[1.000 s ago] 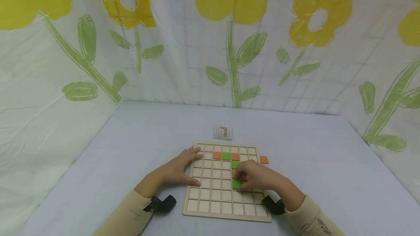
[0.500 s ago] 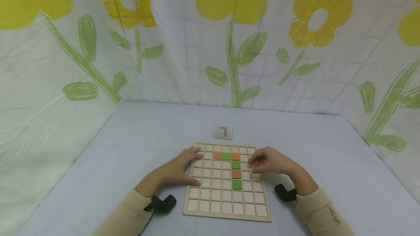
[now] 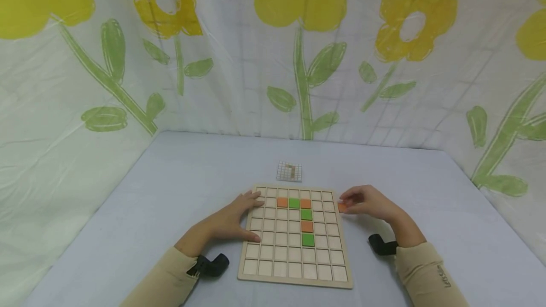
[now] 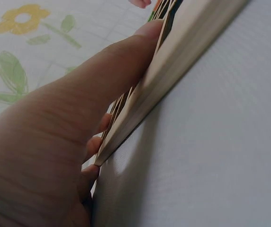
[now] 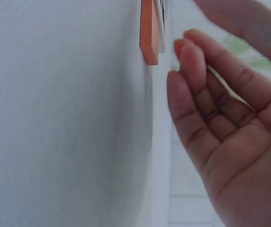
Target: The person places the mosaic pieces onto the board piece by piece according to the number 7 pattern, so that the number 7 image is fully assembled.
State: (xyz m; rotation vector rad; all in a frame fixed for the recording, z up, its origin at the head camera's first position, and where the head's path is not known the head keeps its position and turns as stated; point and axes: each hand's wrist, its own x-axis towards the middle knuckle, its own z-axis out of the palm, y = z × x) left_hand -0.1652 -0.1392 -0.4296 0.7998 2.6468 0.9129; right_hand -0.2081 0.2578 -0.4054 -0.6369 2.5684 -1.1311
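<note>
A wooden grid board (image 3: 294, 280) lies on the table. Orange and green square tiles fill several cells, in a row and then a column that ends at a green tile (image 3: 308, 239). My left hand (image 3: 234, 217) rests on the board's left edge with fingers spread; in the left wrist view its thumb (image 4: 121, 61) lies over the rim. Beyond the right edge, my right hand (image 3: 368, 201) is at a loose orange tile (image 3: 342, 208). The right wrist view shows that tile (image 5: 148, 33) apart from the loosely bent fingers (image 5: 192, 61).
Behind the board lies a small gridded card (image 3: 289, 171) with a printed pattern. A pale cloth covers the table (image 3: 204, 165). A flower-printed curtain (image 3: 239, 84) hangs at the back and sides. Each wrist wears a black camera (image 3: 382, 245).
My right hand has left the green tile at the column's end and moved right, off the board, to the loose orange tile. My left hand has stayed put.
</note>
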